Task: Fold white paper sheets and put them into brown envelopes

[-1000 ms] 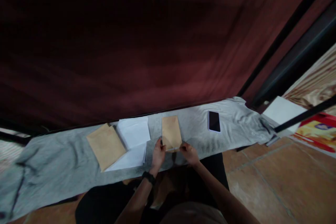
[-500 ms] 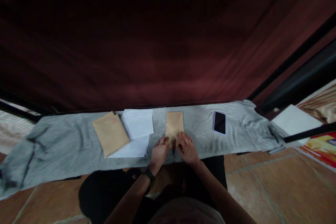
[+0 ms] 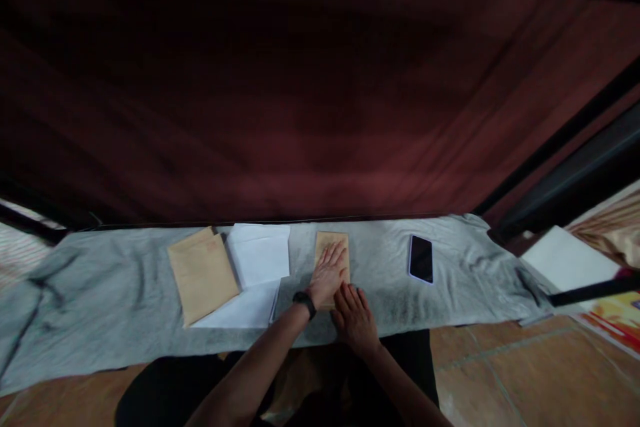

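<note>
Two brown envelopes (image 3: pixel 202 273) (image 3: pixel 332 241) (plus one phone (image 3: pixel 421 259))

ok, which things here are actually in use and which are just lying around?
In use:
- small envelope, on the cloth
- left hand, pressed flat on it
- right hand, at its near edge

Lying about:
- big envelope
- white sheets beside it
- phone, screen dark
- paper, far right, off the cloth

left hand (image 3: pixel 327 275) slid up flat onto brown envelope (image 3: pixel 333 247), right hand (image 3: pixel 354 319) drawn back
</note>
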`<state>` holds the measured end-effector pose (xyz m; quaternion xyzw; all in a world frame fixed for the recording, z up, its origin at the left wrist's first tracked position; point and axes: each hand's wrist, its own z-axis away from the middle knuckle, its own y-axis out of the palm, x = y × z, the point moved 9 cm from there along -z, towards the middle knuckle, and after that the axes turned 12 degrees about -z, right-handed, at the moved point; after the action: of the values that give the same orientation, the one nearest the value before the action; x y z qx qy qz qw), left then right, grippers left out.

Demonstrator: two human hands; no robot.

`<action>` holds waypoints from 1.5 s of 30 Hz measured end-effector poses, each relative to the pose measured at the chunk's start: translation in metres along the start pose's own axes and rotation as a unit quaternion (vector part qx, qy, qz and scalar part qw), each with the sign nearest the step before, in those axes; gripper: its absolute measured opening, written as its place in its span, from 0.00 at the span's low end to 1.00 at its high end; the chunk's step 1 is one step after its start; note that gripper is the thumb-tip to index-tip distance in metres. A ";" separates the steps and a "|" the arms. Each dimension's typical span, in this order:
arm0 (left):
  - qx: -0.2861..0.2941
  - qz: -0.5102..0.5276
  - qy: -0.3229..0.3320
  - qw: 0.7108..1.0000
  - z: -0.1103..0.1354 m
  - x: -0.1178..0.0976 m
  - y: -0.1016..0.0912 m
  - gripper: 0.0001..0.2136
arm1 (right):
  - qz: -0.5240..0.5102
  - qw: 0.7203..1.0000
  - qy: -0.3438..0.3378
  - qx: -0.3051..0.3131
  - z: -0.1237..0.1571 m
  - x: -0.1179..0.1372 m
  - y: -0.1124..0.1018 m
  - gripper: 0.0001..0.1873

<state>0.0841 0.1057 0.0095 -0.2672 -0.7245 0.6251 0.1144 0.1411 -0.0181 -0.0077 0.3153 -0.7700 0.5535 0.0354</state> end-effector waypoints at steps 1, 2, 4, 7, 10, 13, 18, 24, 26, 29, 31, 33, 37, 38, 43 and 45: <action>0.010 -0.008 -0.003 1.000 -0.016 0.006 0.004 0.26 | 0.005 1.000 -0.002 0.000 0.000 0.000 0.000 0.28; 0.012 -0.010 -0.006 1.000 -0.029 0.013 0.008 0.26 | 0.011 1.000 -0.004 0.001 0.000 0.000 0.000 0.28; 0.015 -0.010 -0.009 1.000 -0.048 0.025 0.015 0.25 | 0.020 1.000 -0.008 0.004 0.000 0.000 0.000 0.29; 0.015 -0.007 -0.004 1.000 -0.054 0.035 0.025 0.24 | 0.025 1.000 -0.005 0.004 0.000 -0.001 0.001 0.30; 0.016 -0.004 0.006 1.000 -0.041 0.032 0.031 0.25 | 0.025 1.000 -0.004 0.000 0.000 -0.001 0.003 0.30; 0.016 0.012 0.028 0.999 -0.011 0.022 0.030 0.25 | 0.018 1.000 -0.009 -0.004 0.000 0.001 0.002 0.29; 0.045 0.076 0.060 0.994 0.068 0.011 0.015 0.24 | -0.025 1.000 -0.002 0.014 0.001 -0.003 -0.003 0.27; 0.065 0.129 0.019 0.989 0.134 0.021 -0.009 0.23 | -0.120 0.991 -0.005 0.057 0.002 -0.018 -0.004 0.21; 0.046 0.149 -0.014 0.988 0.136 0.025 -0.014 0.19 | -0.139 0.989 0.005 0.052 -0.002 -0.023 -0.005 0.18; 0.021 0.172 -0.068 0.983 0.131 0.031 -0.013 0.15 | -0.150 0.987 0.042 0.033 -0.009 -0.030 -0.006 0.16; 0.016 0.166 -0.094 0.981 0.127 0.033 -0.008 0.13 | -0.152 0.986 0.072 0.020 -0.012 -0.035 -0.006 0.16; 0.011 0.145 -0.111 0.983 0.124 0.034 -0.003 0.12 | -0.147 0.985 0.091 0.003 -0.013 -0.034 -0.006 0.15; -0.014 0.107 -0.141 0.984 0.121 0.034 -0.002 0.12 | -0.115 0.992 0.053 -0.005 -0.007 -0.005 0.001 0.21; -0.018 0.103 -0.146 0.984 0.120 0.033 -0.002 0.12 | -0.109 0.994 0.031 0.006 -0.004 0.007 0.006 0.22; -0.027 0.090 -0.153 0.984 0.119 0.030 -0.004 0.11 | -0.081 0.996 -0.013 0.046 0.010 0.038 0.017 0.28; -0.032 0.089 -0.156 0.983 0.121 0.032 -0.006 0.11 | -0.069 0.997 -0.005 0.047 0.014 0.032 0.012 0.28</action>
<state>-0.0039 0.0201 -0.0128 -0.2331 -0.7261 0.6436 -0.0647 0.1131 -0.0426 -0.0098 0.3713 -0.7199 0.5838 0.0550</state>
